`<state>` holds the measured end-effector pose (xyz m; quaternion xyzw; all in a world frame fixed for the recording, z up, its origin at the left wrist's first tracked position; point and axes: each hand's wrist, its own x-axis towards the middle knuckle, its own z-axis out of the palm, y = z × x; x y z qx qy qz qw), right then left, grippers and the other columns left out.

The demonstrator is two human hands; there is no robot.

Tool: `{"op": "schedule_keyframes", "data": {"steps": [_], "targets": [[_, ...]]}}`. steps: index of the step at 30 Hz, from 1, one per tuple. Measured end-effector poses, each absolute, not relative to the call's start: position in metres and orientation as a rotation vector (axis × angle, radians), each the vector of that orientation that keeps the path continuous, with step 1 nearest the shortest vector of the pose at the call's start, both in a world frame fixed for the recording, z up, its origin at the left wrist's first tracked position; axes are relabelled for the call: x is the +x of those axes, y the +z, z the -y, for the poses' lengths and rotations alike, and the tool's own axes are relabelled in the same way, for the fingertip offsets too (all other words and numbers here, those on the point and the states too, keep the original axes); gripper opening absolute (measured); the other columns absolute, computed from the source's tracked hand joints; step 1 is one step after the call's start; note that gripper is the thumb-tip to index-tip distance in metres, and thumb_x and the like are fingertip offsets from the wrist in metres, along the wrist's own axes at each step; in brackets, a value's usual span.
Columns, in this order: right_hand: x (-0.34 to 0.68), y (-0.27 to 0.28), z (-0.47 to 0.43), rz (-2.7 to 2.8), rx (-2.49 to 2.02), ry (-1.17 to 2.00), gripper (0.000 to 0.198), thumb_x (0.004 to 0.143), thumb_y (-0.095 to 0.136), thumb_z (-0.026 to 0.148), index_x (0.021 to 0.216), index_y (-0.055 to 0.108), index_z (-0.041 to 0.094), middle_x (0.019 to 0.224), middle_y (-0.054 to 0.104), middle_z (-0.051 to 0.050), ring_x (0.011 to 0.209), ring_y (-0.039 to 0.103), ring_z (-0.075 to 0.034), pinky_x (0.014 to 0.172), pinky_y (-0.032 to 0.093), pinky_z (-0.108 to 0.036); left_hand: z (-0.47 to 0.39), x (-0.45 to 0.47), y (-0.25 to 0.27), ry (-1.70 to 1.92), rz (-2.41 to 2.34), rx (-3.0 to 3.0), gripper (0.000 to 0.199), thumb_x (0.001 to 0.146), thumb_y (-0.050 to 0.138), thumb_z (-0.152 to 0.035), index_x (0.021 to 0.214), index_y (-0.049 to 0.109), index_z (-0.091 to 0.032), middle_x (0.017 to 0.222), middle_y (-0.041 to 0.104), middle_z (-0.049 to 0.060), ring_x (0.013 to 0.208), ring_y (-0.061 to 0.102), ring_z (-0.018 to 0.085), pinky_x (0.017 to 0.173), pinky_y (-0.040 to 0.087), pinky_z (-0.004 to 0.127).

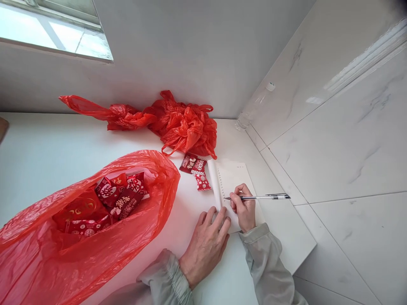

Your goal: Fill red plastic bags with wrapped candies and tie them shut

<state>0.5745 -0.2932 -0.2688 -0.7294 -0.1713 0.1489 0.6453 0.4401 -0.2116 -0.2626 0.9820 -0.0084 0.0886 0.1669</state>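
My right hand (244, 207) is closed around a clear pen (267, 196) with a dark tip and end. The tip meets a white notepad (233, 173), whose page carries a column of small handwritten marks. My left hand (208, 241) lies with fingers spread over the notepad's lower left edge, pressing on the paper and holding nothing. Just beyond the pad's left side are several red candy packets (194, 166) with white print. To the left, an opened red plastic bag (152, 224) holds several more red packets (121, 197).
Crumpled red plastic bags (187, 127) lie against the back wall. A clear bottle (252, 110) with a white cap stands in the corner. White marbled tiles (349, 156) border the white table (295, 241) on the right; a window opening (57, 31) is upper left.
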Motion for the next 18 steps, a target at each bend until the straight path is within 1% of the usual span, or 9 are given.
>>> {"op": "schedule_keyframes", "data": {"steps": [3,6,8,12,15,18], "targets": [[0.5726,-0.2660,0.2928,0.393,-1.656,0.369,0.016,0.083,0.060,0.033,0.083,0.047,0.023,0.048,0.046,0.010,0.040,0.037,-0.008,0.040,0.031,-0.019,0.2115,0.4396,-0.2626,0.252,0.031,2.795,0.023,0.094,0.039,-0.015,0.110,0.054,-0.017,0.136,0.050,0.009,0.113,0.048,0.029,0.087,0.050,0.044],[0.5721,-0.2664,0.2931,0.403,-1.657,0.364,0.021,0.083,0.062,0.034,0.075,0.047,0.022,0.049,0.049,0.009,0.041,0.039,-0.007,0.040,0.034,-0.020,0.2114,0.4399,-0.2617,0.252,0.034,2.792,0.023,0.094,0.039,-0.014,0.111,0.054,-0.016,0.137,0.049,0.009,0.114,0.047,0.029,0.088,0.049,0.044],[0.5725,-0.2687,0.2936,0.392,-1.659,0.339,0.026,0.083,0.063,0.034,0.070,0.045,0.022,0.048,0.048,0.008,0.040,0.038,-0.007,0.040,0.033,-0.020,0.2115,0.4402,-0.2609,0.247,0.032,2.788,0.023,0.094,0.039,-0.014,0.111,0.054,-0.016,0.137,0.049,0.009,0.114,0.047,0.029,0.088,0.049,0.044],[0.5738,-0.2739,0.2947,0.383,-1.675,0.265,0.029,0.083,0.064,0.036,0.069,0.043,0.023,0.045,0.044,0.010,0.039,0.036,-0.007,0.040,0.030,-0.020,0.2114,0.4406,-0.2600,0.229,0.031,2.778,0.022,0.093,0.039,-0.013,0.110,0.054,-0.016,0.136,0.049,0.009,0.114,0.047,0.029,0.088,0.050,0.044],[0.5738,-0.2751,0.2950,0.396,-1.688,0.249,0.028,0.085,0.063,0.036,0.071,0.042,0.023,0.044,0.042,0.011,0.038,0.035,-0.007,0.040,0.029,-0.021,0.2112,0.4409,-0.2605,0.218,0.025,2.772,0.023,0.093,0.039,-0.013,0.109,0.054,-0.016,0.135,0.050,0.009,0.114,0.047,0.029,0.087,0.050,0.045],[0.5725,-0.2749,0.2960,0.423,-1.704,0.265,0.026,0.087,0.061,0.037,0.075,0.044,0.023,0.046,0.044,0.010,0.039,0.036,-0.008,0.041,0.031,-0.021,0.2116,0.4407,-0.2612,0.214,0.017,2.765,0.023,0.093,0.040,-0.013,0.110,0.054,-0.017,0.136,0.050,0.009,0.114,0.048,0.029,0.088,0.050,0.045]]}}
